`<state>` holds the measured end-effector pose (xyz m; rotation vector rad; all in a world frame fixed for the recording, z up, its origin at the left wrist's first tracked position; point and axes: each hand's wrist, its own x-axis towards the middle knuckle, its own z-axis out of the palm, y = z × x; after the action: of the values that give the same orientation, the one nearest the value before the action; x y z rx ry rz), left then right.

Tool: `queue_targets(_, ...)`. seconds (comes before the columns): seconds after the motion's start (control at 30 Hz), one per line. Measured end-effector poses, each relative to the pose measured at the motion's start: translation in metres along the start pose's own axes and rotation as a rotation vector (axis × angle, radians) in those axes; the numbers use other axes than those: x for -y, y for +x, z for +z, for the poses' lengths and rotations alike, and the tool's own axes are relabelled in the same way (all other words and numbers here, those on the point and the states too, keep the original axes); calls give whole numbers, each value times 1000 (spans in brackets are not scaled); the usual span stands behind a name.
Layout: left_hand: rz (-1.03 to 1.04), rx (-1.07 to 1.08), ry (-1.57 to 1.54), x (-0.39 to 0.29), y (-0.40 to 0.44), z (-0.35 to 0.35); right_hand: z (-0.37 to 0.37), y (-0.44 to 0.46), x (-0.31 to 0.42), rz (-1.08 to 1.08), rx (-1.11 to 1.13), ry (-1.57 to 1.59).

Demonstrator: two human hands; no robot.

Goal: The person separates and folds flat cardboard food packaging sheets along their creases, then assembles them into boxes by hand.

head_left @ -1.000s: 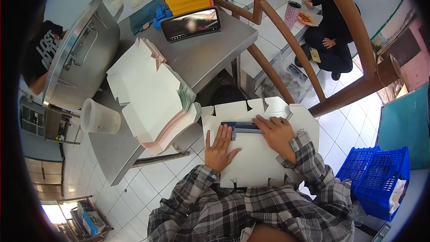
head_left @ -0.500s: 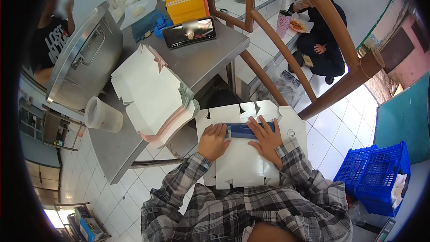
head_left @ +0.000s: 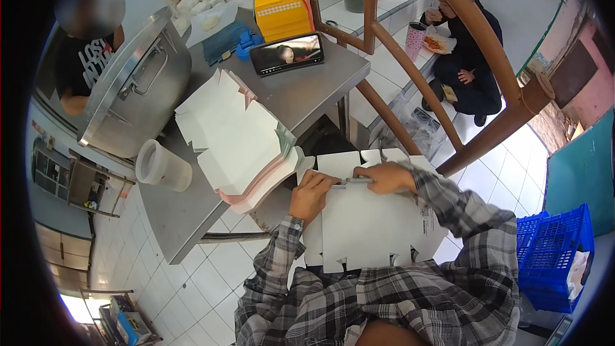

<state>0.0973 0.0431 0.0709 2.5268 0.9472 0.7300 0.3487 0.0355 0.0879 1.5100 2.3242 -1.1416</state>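
Observation:
A flat, white cardboard box blank [head_left: 365, 234] lies across my lap, with slots and tabs along its edges. My left hand [head_left: 310, 196] is closed on the left end of a narrow folded strip near the blank's far side. On the same strip, my right hand [head_left: 386, 178] is closed with its fingers curled, a short stretch of the fold showing between the two hands. A stack of white, pink and green box blanks [head_left: 240, 141] rests on the metal table to the left of my hands.
On the metal table [head_left: 333, 80] are a phone [head_left: 287, 55] playing video, yellow boxes [head_left: 282, 6], a plastic tub [head_left: 164, 165] and a large metal pot [head_left: 138, 90]. A person [head_left: 471, 57] sits eating by the brown railing [head_left: 400, 57]; another [head_left: 86, 57] stands left. Blue crates [head_left: 557, 250] stand right.
My hands have gone from lying flat on the blue strip to gripping the fold. The blue surface no longer shows. My right forearm now reaches further across, and the view has shifted slightly.

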Motion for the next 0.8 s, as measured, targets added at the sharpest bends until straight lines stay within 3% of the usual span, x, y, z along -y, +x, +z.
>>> queue_targets(0.13, -116, -198, -196, 3, -10, 11, 66, -18, 15, 11, -555, -349)
queue_targets(0.27, -370, -320, -493, -1, -17, 28, 81, -26, 38, 98, -721, -322)
queue_targets(0.47, -517, -261, -597, 0, -29, 29, 87, -18, 35, 130, -702, -354)
queue_targets(0.57, -514, -226, -633, -5, -33, 26, 66, -19, 10, 120, -531, -299)
queue_targets(0.67, -547, -96, -846, -7, -41, 14, -2, -51, 17, 300, -276, 114)
queue_targets(0.77, -565, 153, -1235, 6, -51, 11, -28, -86, -24, 147, -506, 236)
queue_targets(0.8, -545, 148, -1411, 5, -54, 11, -41, -101, -29, 81, -596, 328)
